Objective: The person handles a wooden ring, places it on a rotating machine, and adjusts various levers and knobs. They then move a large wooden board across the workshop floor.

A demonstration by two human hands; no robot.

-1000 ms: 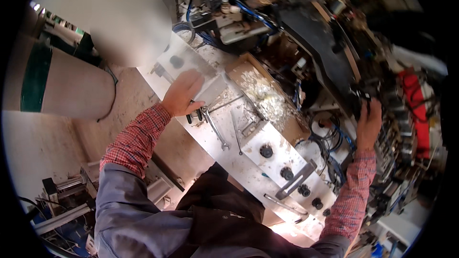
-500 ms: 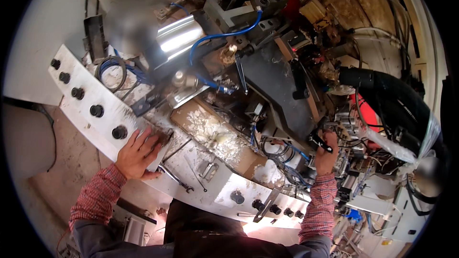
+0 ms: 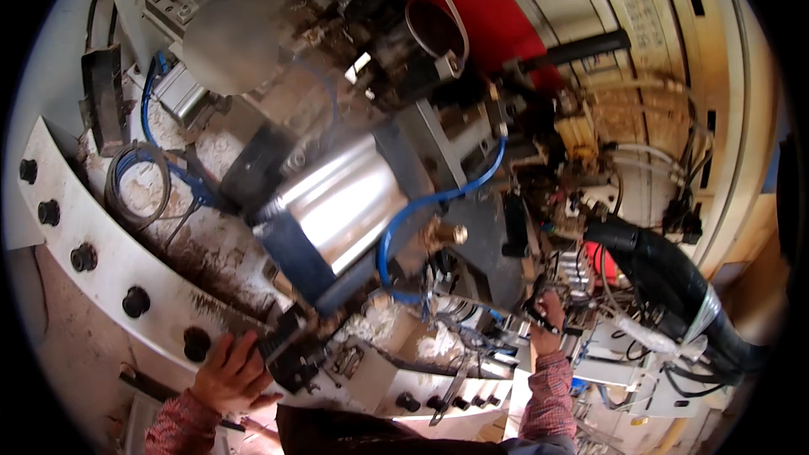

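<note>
My left hand lies on the edge of the curved pale panel, fingers apart, beside a black knob. It holds nothing. At the right, my right hand is closed around a black lever handle on the machine. Between the hands sits a shiny metal cylinder with dark end blocks. A blue hose curves over its right side. Behind it, a dark flat plate shows in part. Below, a tray of white flakes is partly hidden by the cylinder's assembly.
Coiled cables lie behind the panel at the left. A thick black hose bends down at the right, near wires and fittings. Several small knobs line the front panel. A red panel and a cream cabinet wall stand behind.
The view has shifted, bringing more of the machine's back into sight. The cylinder appears lower and covers part of the tray. Both hands keep their places on panel and lever.
</note>
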